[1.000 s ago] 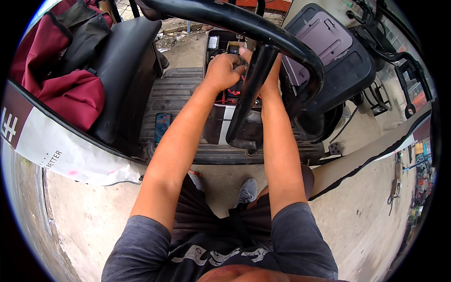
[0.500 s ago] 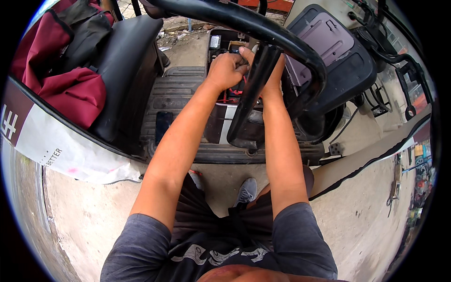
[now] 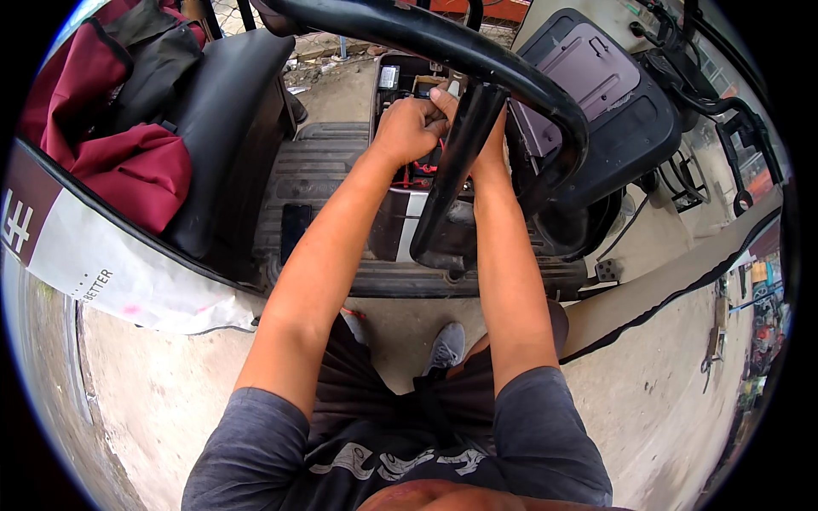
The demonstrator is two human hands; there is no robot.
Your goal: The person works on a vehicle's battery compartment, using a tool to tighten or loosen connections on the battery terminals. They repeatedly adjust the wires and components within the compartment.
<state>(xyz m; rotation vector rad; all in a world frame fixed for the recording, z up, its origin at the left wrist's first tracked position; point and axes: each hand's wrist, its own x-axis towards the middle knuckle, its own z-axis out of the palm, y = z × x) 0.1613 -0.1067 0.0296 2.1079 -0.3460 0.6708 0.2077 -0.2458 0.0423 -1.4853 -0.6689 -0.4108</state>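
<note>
Both my hands are together over an open dark compartment (image 3: 394, 223) holding batteries with red wires (image 3: 419, 175). My left hand (image 3: 409, 129) is closed, its fingers bent and pinched together near my right thumb; whatever they hold is too small to make out. My right hand (image 3: 492, 140) lies partly behind a black metal post. Its thumb shows bent toward my left fingers, and the other fingers are mostly hidden. A small pale piece (image 3: 454, 88) sticks up beside that thumb, and I cannot tell what it is.
A thick curved black bar (image 3: 400, 25) crosses above my hands. To the left are a black seat (image 3: 228, 136), maroon cloth (image 3: 141, 175) and a phone (image 3: 296, 228) on the ribbed floor (image 3: 328, 157). At right stands a tilted seat base (image 3: 588, 94) with a purplish-grey lid.
My right hand and thumb have shifted slightly left and down. My left hand stays nearly still, and the view has moved a little.
</note>
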